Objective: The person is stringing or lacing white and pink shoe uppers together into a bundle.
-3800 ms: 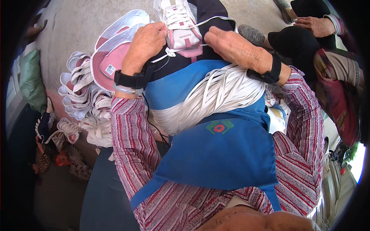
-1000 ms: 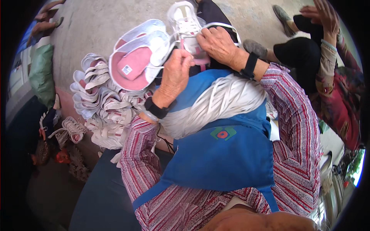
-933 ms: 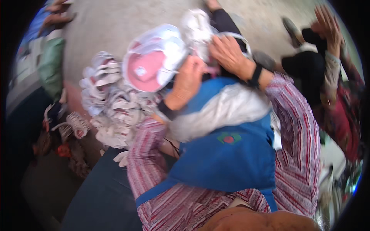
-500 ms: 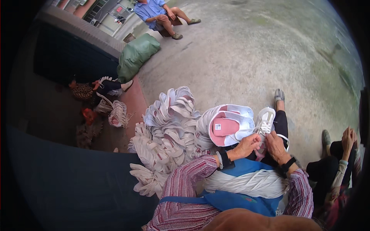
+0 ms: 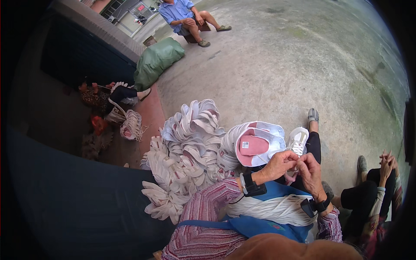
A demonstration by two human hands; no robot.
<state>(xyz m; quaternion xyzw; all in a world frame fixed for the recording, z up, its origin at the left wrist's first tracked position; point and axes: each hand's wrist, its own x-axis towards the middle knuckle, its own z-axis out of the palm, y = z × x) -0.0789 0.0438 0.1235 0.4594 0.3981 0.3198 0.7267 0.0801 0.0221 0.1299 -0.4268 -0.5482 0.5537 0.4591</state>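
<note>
fingers (image 5: 289, 155) of left hand (image 5: 276, 166) and right hand (image 5: 311, 174) pinched narrow, can't tell on what | they've just met, so both now work one spot | white, pink-trimmed lace-up shoe (image 5: 298, 138) just beyond, beside black-trousered leg (image 5: 314, 146)

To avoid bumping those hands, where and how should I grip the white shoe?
Probably the white shoe by its rounded far end, from the far side: it points away, uncovered, while the left hand and right hand crowd its near end.
</note>
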